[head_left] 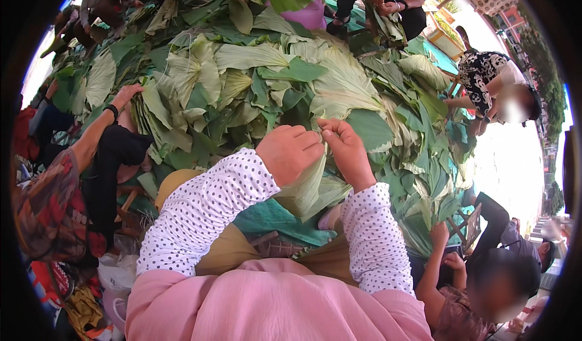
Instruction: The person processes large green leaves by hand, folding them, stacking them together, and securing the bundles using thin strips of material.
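A folded, pale green lotus leaf hangs below my two hands, in front of my lap. My left hand is closed with its knuckles up, at the leaf's upper end. Close beside it, my right hand pinches the narrow tip of the leaf between thumb and forefinger. The fingertips of both hands nearly meet there, and my left fingertips are partly hidden. Just beyond them lies a large heap of lotus leaves, some dry and pale, others darker green. A broad pale leaf lies directly past my right hand.
Green sheeting lies under the heap near my knees. At the left, another person's hand touches a stack of leaves. A person at the lower right holds leaves too. Others sit around the far side, near a purple object.
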{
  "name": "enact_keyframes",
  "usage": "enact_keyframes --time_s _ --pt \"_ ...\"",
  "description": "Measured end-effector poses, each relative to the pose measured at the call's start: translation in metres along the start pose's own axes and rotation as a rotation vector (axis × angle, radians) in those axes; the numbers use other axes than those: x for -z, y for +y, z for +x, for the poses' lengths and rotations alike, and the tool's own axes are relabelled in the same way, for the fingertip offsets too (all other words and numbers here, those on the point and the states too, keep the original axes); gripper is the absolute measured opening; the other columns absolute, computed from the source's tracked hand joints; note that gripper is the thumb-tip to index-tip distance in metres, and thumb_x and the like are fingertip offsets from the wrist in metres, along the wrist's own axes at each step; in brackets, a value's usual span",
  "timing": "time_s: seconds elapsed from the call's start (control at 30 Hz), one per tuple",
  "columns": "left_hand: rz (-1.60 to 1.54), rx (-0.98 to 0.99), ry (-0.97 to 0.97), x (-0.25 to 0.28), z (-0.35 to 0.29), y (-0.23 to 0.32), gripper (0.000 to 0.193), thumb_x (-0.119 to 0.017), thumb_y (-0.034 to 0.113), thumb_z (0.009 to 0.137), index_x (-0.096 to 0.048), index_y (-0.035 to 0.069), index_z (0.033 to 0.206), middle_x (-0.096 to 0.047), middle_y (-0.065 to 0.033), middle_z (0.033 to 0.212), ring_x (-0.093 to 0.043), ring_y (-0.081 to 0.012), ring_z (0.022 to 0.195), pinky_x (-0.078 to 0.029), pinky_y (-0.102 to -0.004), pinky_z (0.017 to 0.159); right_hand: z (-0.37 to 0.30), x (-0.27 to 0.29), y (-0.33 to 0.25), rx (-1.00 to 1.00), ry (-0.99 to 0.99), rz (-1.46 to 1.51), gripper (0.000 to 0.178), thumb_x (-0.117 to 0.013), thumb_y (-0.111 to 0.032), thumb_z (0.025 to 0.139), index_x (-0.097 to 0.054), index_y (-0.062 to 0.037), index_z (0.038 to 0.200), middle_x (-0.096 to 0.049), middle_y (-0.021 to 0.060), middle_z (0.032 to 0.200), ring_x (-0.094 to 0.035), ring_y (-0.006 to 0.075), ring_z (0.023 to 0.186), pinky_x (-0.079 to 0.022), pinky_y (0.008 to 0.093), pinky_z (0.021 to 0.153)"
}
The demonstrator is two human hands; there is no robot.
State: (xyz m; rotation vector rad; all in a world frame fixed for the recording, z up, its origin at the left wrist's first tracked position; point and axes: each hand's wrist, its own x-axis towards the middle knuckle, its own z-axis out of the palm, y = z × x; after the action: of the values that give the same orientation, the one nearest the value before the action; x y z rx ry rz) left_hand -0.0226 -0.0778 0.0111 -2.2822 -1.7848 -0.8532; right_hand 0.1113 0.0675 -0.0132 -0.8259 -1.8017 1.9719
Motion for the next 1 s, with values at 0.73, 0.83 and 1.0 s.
enact_keyframes --time_s 0.73,0.83,1.0 --pt "0.3 0.319 0.496 0.069 -0.004 -0.063 0.027 -0.065 -0.002 0.073 -0.067 0.012 0.096 -0.062 -0.005 0.116 -0.048 -0.0313 0.122 -0.03 -0.0447 0.107 -0.011 0.0 -0.016 -0.038 -0.091 -0.133 0.012 -0.061 -0.013 0.091 -0.062 -0.002 0.096 -0.06 -0.0004 0.086 -0.051 0.0088 0.082 -0.043 0.0247 0.073" --pt "0.079 0.233 0.327 0.06 -0.009 -0.057 0.042 -0.066 0.001 0.072 -0.061 0.011 0.113 -0.052 -0.0103 0.129 -0.044 -0.0352 0.126 -0.033 -0.0451 0.106 -0.001 0.003 -0.013 -0.018 0.025 0.232 0.012 -0.061 -0.013 0.092 -0.061 -0.0015 0.096 -0.059 -0.0017 0.09 -0.05 0.0069 0.082 -0.042 0.0229 0.074" --pt "-0.062 0.143 -0.03 0.02 -0.002 -0.012 0.066 -0.068 0.001 0.068 -0.045 0.01 0.129 -0.046 -0.0135 0.132 -0.043 -0.0359 0.126 -0.035 -0.0472 0.106 -0.002 0.004 -0.016 -0.112 0.02 0.392 0.011 -0.06 -0.013 0.094 -0.059 -0.0022 0.096 -0.06 0.0003 0.092 -0.051 0.0074 0.084 -0.042 0.0219 0.078"
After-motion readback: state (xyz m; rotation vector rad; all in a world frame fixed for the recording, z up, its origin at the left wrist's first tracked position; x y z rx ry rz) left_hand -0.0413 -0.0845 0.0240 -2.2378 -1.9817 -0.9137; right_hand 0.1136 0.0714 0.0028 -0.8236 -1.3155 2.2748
